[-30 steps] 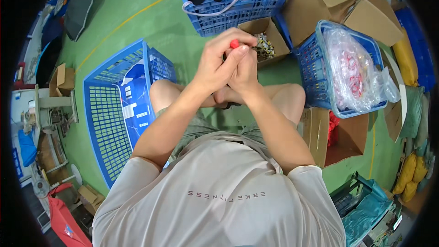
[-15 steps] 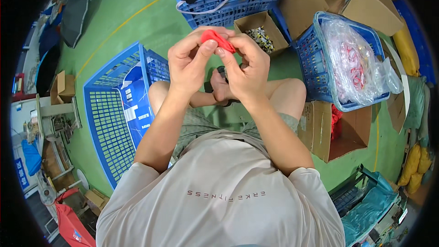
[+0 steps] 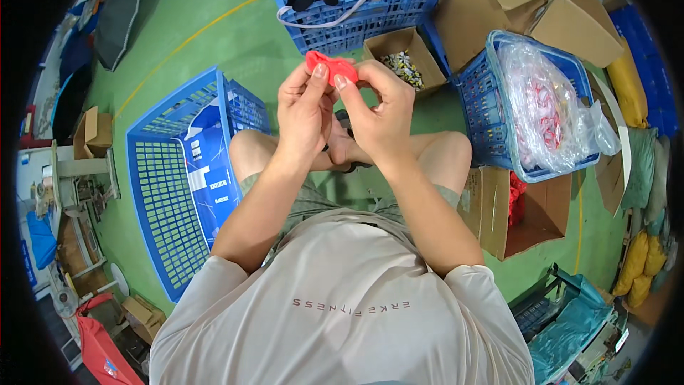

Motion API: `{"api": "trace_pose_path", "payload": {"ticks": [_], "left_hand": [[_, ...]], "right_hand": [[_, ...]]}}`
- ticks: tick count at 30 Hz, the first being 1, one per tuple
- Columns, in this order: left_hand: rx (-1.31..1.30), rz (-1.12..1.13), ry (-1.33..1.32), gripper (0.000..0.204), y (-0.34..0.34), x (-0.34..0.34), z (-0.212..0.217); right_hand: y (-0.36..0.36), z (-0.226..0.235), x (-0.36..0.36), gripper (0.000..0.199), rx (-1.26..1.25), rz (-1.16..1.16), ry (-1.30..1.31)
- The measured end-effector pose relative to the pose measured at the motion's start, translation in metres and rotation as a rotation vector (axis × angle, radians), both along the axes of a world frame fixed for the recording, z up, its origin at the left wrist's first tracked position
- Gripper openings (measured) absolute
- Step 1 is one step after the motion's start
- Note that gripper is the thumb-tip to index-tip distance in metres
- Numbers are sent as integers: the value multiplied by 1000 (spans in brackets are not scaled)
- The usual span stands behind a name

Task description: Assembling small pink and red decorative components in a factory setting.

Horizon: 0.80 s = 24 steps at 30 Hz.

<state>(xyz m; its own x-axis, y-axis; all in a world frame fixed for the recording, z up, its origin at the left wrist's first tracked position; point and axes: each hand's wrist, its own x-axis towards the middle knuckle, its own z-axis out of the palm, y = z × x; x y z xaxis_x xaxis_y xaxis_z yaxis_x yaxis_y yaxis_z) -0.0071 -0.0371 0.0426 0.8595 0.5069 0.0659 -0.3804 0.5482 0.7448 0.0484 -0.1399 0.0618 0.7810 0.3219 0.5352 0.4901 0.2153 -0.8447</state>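
Between my hands, in front of my crossed legs, is a small piece of soft red fabric [image 3: 333, 66], bunched and folded. My left hand [image 3: 305, 103] pinches its left part, thumb on the near side. My right hand [image 3: 385, 103] grips its right edge between thumb and bent fingers. The two thumbs lie close together on the cloth. What exact article the fabric is, I cannot make out. Parts of the fingers behind it are hidden.
Left stands a blue crate [image 3: 167, 207] with blue packages. Ahead, another blue crate [image 3: 335, 32] holds blue plush pieces, beside a small carton [image 3: 420, 75] of small parts. On the right, a blue basket [image 3: 491, 128] of clear plastic bags stands by an open carton [image 3: 538, 224] with red material.
The red fabric now looks more spread between my thumbs. My left hand has turned, its fingers drawn in, and the cloth sits slightly further left.
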Motion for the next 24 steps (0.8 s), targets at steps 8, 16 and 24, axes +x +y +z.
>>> {"api": "trace_pose_path", "payload": {"ticks": [8,16,24], "left_hand": [[637,7,-163,9,8,15,35],[1001,-92,-18,6,11,20,39],[772,-30,-52,7,13,15,31]], "right_hand": [[-10,-1,3,8,3,133,135],[-17,-9,6,12,-93,145,272],[-10,-13,3,10,-92,123,255]]}}
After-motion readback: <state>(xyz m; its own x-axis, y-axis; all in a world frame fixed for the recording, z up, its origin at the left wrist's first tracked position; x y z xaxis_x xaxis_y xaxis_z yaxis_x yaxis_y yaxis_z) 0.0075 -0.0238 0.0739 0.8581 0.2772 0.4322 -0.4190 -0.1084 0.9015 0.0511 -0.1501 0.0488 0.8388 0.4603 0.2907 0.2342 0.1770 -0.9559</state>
